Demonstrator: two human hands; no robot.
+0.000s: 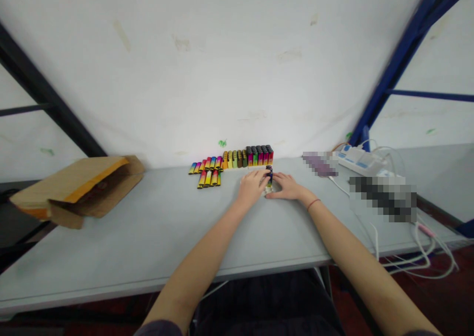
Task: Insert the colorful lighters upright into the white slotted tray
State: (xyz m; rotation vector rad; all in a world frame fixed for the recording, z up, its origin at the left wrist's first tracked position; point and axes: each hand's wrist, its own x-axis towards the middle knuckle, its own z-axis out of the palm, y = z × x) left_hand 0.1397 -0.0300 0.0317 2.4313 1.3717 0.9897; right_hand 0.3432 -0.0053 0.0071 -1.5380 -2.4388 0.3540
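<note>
Between my two hands, near the middle of the grey table, stand a few dark-topped small cylinders (269, 174) with a pale, partly hidden item at their base. My left hand (252, 185) has its fingers curled against them from the left. From the right, my right hand (287, 187) touches them with thumb and fingers spread around their side. Just behind stands a block of black-topped pink and green cylinders (260, 155). Beside it are yellow and dark green ones (235, 159). Further left, several multicoloured cylinders (209, 170) lie in two rows.
An open cardboard box (85, 183) lies on the table (148, 237) at the left. At the right are a blurred-out purple item (320, 165), a white power strip (361, 160), a blurred dark object and white cables (425, 257). A wall stands behind.
</note>
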